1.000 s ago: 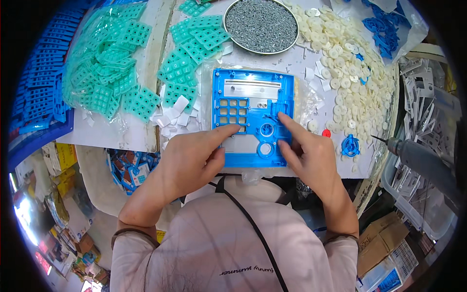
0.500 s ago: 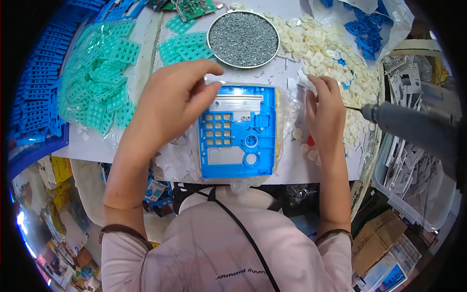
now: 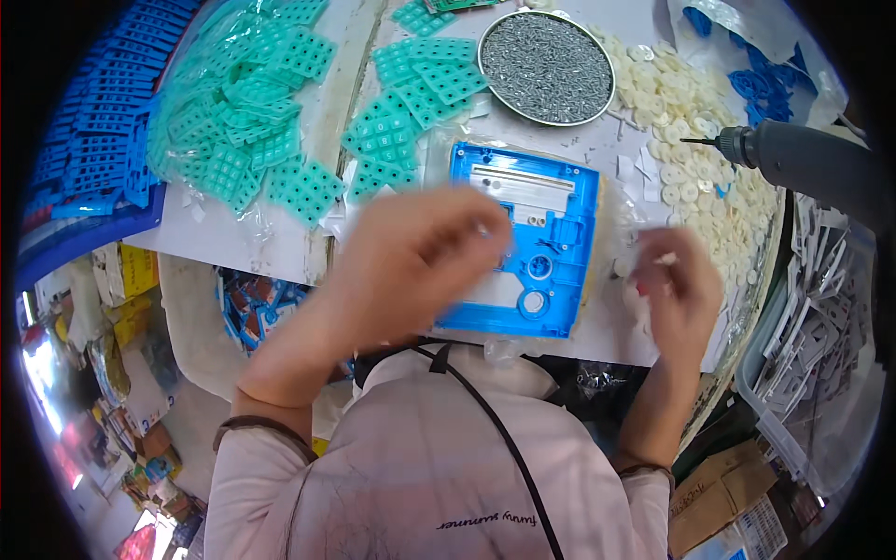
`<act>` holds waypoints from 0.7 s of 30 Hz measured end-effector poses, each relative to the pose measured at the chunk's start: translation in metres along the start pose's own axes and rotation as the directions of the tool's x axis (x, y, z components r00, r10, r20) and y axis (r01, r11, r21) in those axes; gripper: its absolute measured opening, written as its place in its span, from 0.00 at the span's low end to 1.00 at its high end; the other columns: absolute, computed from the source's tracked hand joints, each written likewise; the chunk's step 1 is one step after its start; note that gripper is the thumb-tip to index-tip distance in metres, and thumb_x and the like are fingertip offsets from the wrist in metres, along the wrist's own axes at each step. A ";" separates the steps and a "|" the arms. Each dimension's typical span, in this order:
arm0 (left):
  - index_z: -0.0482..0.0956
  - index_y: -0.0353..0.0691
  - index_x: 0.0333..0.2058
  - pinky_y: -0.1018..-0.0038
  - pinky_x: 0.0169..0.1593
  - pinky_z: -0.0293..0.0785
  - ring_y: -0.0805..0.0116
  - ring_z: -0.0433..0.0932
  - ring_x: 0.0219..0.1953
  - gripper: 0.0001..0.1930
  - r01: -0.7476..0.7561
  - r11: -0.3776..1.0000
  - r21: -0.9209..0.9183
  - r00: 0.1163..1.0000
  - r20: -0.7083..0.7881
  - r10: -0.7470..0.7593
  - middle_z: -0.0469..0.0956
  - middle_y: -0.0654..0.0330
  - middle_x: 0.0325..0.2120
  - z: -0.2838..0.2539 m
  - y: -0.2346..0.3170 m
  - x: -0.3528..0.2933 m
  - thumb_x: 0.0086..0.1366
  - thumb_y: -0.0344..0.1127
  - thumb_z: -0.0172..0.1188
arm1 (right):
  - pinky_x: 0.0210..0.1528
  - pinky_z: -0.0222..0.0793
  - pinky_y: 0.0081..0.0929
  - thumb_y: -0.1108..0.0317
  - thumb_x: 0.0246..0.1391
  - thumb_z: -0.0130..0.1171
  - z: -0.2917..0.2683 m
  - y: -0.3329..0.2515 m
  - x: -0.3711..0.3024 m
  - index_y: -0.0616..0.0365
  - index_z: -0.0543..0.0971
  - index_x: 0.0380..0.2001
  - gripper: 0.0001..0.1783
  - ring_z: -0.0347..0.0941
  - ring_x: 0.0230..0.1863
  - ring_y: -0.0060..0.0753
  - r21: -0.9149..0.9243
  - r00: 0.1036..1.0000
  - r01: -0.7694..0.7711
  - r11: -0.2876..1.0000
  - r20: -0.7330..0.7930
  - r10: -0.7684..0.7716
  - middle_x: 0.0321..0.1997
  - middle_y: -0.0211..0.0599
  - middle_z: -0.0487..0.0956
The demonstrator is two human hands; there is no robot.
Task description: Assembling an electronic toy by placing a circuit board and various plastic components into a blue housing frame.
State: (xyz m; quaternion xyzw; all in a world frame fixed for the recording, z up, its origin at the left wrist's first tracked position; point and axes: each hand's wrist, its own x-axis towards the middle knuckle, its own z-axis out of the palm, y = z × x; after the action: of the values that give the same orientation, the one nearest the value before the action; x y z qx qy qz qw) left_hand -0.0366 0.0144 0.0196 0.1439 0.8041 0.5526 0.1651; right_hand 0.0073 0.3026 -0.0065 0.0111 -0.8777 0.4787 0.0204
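Landmark: blue plastic housing (image 3: 527, 247), laid flat on the white bench (image 3: 280, 247), inner side up, near the front edge.
Housing state: ribs, two round openings and a pale strip along the far end are seen; no teal keypad is visible in it, though its left part is hidden by the hand; judged early in assembly, fitting and fastening still to be done.
Left hand (image 3: 420, 261): blurred, held over the left part of the housing; grip loosely curled; whether anything is pinched cannot be told.
Right hand (image 3: 677, 285): just right of the housing; grip pressed together on a small pale piece (image 3: 665, 259), kind not discernible.
Housings on the bench: one.
Screw dish (image 3: 546, 65): one round dish, beyond the housing, filled with grey screws, too many to be counted.
Teal keypads (image 3: 308, 131): heaped left of and beyond the housing; dozens, not countable.
White discs (image 3: 691, 140): a pile right of and beyond the housing; uncounted.
Power driver (image 3: 803, 163): one, hanging well right of the housing, untouched.
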 end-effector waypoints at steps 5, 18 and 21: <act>0.78 0.38 0.34 0.60 0.29 0.72 0.51 0.79 0.26 0.11 -0.126 0.989 -0.072 0.929 0.340 0.143 0.78 0.54 0.24 0.033 -0.008 -0.025 0.68 0.40 0.63 | 0.37 0.74 0.35 0.80 0.44 0.66 0.029 -0.051 -0.022 0.58 0.83 0.40 0.16 0.78 0.34 0.44 0.057 0.891 0.347 0.936 0.293 -0.348 0.37 0.39 0.82; 0.81 0.38 0.42 0.60 0.38 0.75 0.51 0.80 0.36 0.11 -0.359 0.870 0.338 0.933 0.105 0.345 0.81 0.54 0.36 0.032 -0.027 -0.026 0.61 0.31 0.67 | 0.25 0.69 0.37 0.72 0.52 0.69 0.044 -0.039 -0.021 0.57 0.80 0.28 0.06 0.76 0.22 0.42 -0.306 0.994 0.092 0.947 0.084 -0.069 0.23 0.39 0.79; 0.81 0.39 0.41 0.58 0.44 0.71 0.52 0.75 0.42 0.12 -0.481 0.787 0.386 0.876 0.175 0.449 0.77 0.56 0.41 0.032 -0.035 -0.005 0.58 0.31 0.67 | 0.25 0.70 0.40 0.67 0.54 0.67 0.058 -0.029 -0.016 0.56 0.78 0.27 0.08 0.77 0.24 0.44 -0.391 0.992 0.100 0.915 0.109 -0.062 0.23 0.40 0.79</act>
State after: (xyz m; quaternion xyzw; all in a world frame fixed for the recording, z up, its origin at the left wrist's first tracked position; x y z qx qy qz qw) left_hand -0.0204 0.0270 -0.0235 0.3895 0.8363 0.3855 0.0187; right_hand 0.0226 0.2378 -0.0140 0.0659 -0.9550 0.2893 0.0006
